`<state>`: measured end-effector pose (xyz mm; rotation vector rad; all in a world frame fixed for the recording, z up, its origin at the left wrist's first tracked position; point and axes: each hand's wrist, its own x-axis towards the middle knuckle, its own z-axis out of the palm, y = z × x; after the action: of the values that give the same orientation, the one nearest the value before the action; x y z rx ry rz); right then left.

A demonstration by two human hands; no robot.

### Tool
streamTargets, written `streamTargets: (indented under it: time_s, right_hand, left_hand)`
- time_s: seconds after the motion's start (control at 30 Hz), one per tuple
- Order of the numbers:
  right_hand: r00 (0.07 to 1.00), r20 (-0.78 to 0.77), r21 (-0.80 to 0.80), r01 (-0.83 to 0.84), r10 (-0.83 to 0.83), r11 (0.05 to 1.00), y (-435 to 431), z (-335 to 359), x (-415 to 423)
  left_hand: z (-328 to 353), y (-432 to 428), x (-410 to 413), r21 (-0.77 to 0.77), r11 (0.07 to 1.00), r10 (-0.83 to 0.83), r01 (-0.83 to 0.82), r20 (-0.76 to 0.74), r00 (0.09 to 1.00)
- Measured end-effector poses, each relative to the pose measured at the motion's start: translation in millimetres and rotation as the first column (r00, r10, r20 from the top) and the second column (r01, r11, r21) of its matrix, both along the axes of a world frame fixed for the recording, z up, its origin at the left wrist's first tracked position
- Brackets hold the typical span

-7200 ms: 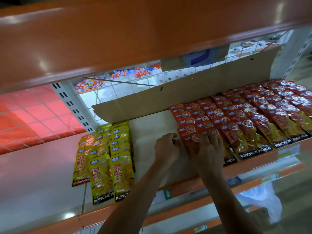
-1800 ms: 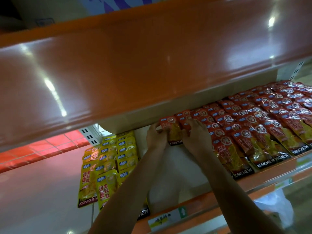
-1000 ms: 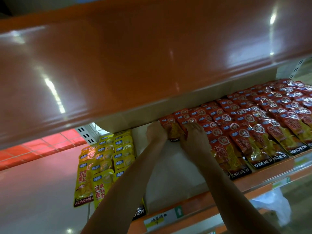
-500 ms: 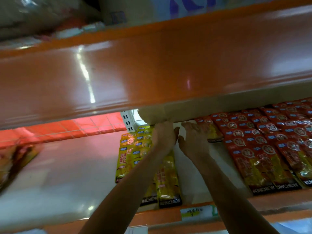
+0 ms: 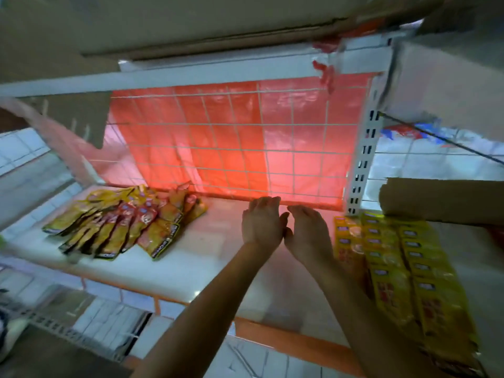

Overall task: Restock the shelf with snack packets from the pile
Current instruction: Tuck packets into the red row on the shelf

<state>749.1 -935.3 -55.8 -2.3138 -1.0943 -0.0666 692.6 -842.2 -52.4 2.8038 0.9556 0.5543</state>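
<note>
A loose pile of red and yellow snack packets (image 5: 128, 225) lies at the left on the white shelf (image 5: 191, 266). Neat rows of yellow packets (image 5: 395, 266) lie at the right of the shelf. My left hand (image 5: 261, 223) and my right hand (image 5: 308, 230) hover side by side over the bare middle of the shelf, between the pile and the yellow rows. Both have their fingers stretched forward and hold nothing. The rows of red packets are out of view.
A white wire grid with red plastic sheeting (image 5: 231, 143) behind it closes the back of the shelf. A slotted white upright (image 5: 362, 159) stands at the right, with a brown cardboard sheet (image 5: 441, 199) beside it. The shelf's orange front edge (image 5: 294, 336) runs below my arms.
My hands have left the red packet at the back of the right rows and moved left, empty, toward the pile. The view has swung left and dropped under the upper shelf.
</note>
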Motion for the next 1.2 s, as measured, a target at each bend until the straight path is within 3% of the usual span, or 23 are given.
streamTargets:
  time_s: [0.2,0.4,0.67,0.9,1.1,1.2]
  right_hand:
    - [0.990,-0.125,-0.032,-0.065,0.061,0.997,89.1,-7.1,-65.8]
    - [0.955,-0.237,0.048,-0.169,0.175,0.984,155.9,-6.1,-125.6]
    - [0.846,-0.502,0.106,-0.146,0.180,0.984,233.9,-4.4,-187.4]
    - [0.734,-0.678,0.051,-0.013,0.044,0.999,277.5,-7.3,-206.4]
    - [0.571,-0.821,0.104,0.128,0.012,0.986,291.7,-10.3,-212.6]
    - [0.561,-0.826,0.163,0.146,0.054,0.976,290.0,-17.1,-211.0]
  left_hand:
    - [-6.5,79.9,-79.1,-0.039,0.981,0.191,-0.191,-0.002,0.982]
    - [-13.4,145.9,-150.8,-0.031,0.944,0.330,-0.328,0.057,0.942]
    - [-33.4,205.7,-227.6,-0.051,0.816,0.575,-0.575,-0.025,0.818]
    - [-46.0,217.5,-245.2,-0.078,0.786,0.607,-0.613,-0.087,0.790]
    - [-47.6,220.4,-244.1,-0.144,0.800,0.588,-0.583,-0.007,0.809]
    - [-46.9,222.5,-242.9,-0.163,0.841,0.532,-0.516,0.082,0.843]
